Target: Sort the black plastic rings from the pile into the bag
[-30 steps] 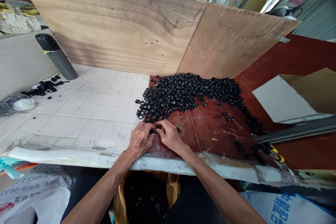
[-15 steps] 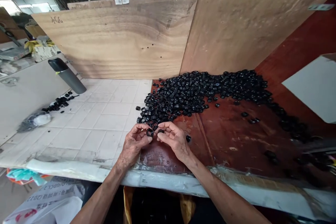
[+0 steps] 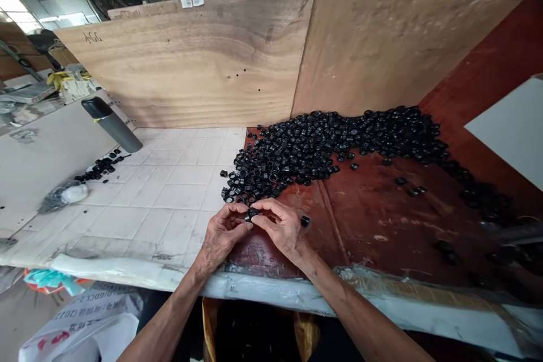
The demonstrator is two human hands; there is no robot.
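Note:
My left hand (image 3: 224,235) and my right hand (image 3: 283,229) meet at the front of the work surface, fingertips almost touching. Between them is a small black plastic ring (image 3: 249,215), pinched by the thumb and fingers of my left hand. The right thumb and fingers close on a small black piece (image 3: 254,211) set against that ring; fingers partly hide it. Just beyond the fingertips begins a large heap of similar black rings (image 3: 292,150). One loose black piece (image 3: 305,220) lies right of my right hand.
A wooden board (image 3: 203,68) stands along the back. White tiles (image 3: 139,198) cover the left, a reddish-brown panel (image 3: 360,209) the right. A dark bottle (image 3: 112,124) leans at left, near small black parts (image 3: 102,167) and a plastic bag (image 3: 59,198). A white box (image 3: 513,130) is at right.
My hands have come together: the ring in the left and the black piece in the right, apart before, now meet. The view has shifted slightly.

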